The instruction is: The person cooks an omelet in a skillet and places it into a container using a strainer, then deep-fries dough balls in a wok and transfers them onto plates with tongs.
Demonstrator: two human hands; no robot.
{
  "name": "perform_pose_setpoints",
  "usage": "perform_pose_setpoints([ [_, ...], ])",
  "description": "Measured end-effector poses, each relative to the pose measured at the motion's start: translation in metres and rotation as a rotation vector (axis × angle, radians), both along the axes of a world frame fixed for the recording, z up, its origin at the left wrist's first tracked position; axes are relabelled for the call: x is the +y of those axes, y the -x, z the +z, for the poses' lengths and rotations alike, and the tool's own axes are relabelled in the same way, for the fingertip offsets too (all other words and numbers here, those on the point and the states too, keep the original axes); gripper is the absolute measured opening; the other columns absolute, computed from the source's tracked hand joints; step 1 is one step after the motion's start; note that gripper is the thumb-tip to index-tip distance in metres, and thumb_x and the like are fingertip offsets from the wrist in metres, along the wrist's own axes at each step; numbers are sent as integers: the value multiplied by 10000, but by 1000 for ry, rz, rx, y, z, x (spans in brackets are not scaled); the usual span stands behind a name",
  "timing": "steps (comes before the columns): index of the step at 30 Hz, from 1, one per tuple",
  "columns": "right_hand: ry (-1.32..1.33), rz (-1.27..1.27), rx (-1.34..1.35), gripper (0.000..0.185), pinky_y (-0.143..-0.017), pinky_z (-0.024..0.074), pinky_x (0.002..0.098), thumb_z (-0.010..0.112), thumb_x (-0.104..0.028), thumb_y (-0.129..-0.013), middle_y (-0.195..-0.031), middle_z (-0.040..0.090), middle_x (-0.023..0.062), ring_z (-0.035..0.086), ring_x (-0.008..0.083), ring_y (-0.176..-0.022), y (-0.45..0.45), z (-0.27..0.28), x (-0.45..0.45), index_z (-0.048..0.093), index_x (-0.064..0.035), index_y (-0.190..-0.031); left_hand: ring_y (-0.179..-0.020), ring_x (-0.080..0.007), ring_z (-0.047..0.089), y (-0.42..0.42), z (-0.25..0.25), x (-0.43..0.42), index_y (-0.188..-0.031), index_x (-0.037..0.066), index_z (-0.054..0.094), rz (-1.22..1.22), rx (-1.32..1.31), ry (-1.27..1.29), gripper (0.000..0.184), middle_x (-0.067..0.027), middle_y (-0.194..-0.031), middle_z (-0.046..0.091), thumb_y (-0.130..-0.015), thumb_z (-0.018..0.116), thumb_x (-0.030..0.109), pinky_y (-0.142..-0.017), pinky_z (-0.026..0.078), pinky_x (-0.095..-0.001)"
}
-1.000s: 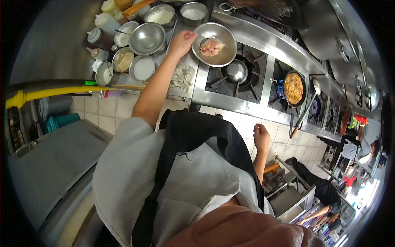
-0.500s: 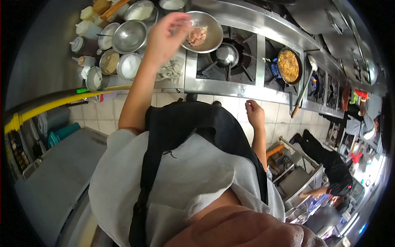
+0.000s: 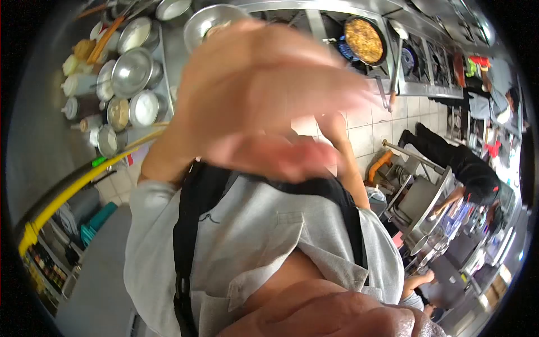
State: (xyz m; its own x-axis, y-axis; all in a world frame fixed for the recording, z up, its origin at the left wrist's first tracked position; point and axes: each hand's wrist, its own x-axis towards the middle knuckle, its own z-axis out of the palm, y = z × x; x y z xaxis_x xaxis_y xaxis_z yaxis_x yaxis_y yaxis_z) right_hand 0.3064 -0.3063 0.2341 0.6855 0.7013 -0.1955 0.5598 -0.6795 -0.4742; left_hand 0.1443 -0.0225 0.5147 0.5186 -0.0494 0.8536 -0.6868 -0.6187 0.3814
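My left hand (image 3: 275,95) is raised close to the camera and blurred by motion. Its fingers stretch to the right, with the thumb apart from them, and nothing shows in it. Behind it is my right hand (image 3: 332,124), low in front of my body, its fingers mostly hidden. The left hand partly covers a steel bowl (image 3: 193,32); little of its contents shows. On a lit burner sits a black pan (image 3: 384,53) holding a flat, browned food (image 3: 364,40). A ladle (image 3: 398,31) lies to the pan's right.
At the upper left stand an empty steel bowl (image 3: 132,73), a bowl of white powder (image 3: 145,108) and squeeze bottles (image 3: 73,85). A yellow pipe (image 3: 78,194) runs along the counter's left edge. A person in black (image 3: 463,163) works at the right.
My left hand has risen from beside the bowl of raw meat toward the camera, growing large and blurred. The view has shifted, moving the stove up and the bowls left.
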Motion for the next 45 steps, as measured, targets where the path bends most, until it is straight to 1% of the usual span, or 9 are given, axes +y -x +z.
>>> perform_pose_setpoints([
  [7,34,-378,-886,506,-936,448,504,716,-314,-814,-1216,590,184,550,390,-1131,-168,-3,-63,576,-27,-1206,-756,-246,665,20,-143,-19,-980,71,738,68,856,31,206,-90,-834,710,-926,645,246,-697,474,-362],
  [10,291,-489,-538,528,-806,515,508,610,-475,-905,-1053,652,182,627,302,-1040,-235,-40,-77,592,-27,-1184,-695,-267,650,22,-149,-24,-997,61,728,185,890,118,198,-104,-810,699,-918,644,221,-649,479,-378],
  [12,157,-621,320,544,-577,523,428,581,-514,-927,-855,664,138,645,244,-696,-248,-39,-69,620,-4,-1111,-694,-270,655,21,-150,-25,-1032,57,719,215,945,107,212,-110,-826,705,-914,644,216,-646,486,-385],
  [14,-70,-652,455,415,-383,340,289,613,-426,-942,-597,483,3,420,128,-421,-210,-28,-47,622,-17,-1008,-702,-261,666,20,-152,-25,-1080,63,707,226,934,95,248,-111,-847,712,-901,660,228,-653,494,-373],
  [23,50,-444,-156,640,-660,516,447,532,-534,-938,-781,678,246,672,338,-711,-205,-97,-47,666,90,-897,-743,-286,670,25,-168,-28,-1025,90,714,268,964,49,238,-95,-861,716,-879,671,273,-688,510,-401],
  [26,-79,-767,360,586,-787,478,501,557,-482,-947,-866,674,289,635,444,-838,-186,-56,-19,668,92,-913,-730,-293,663,30,-180,-32,-1023,94,713,333,952,38,259,-94,-851,716,-885,657,306,-692,508,-396],
  [38,-171,-410,64,456,-388,323,339,544,-427,-981,-574,498,41,445,157,-429,-244,-125,-67,598,-3,-821,-734,-328,672,45,-185,-76,-1039,111,705,518,1085,46,227,-121,-861,710,-876,667,266,-662,519,-424],
  [42,-79,-447,158,575,-811,481,504,515,-446,-985,-912,660,328,618,493,-892,-216,-74,-77,656,106,-914,-761,-331,674,30,-175,-93,-1028,108,702,525,1106,45,233,-118,-863,709,-876,652,278,-667,523,-421],
  [45,-62,-443,109,571,-805,491,491,539,-456,-971,-889,662,319,625,490,-904,-217,-68,-62,660,99,-916,-785,-331,675,27,-166,-98,-1014,109,700,511,1167,175,242,-116,-875,711,-868,650,296,-682,527,-428],
])
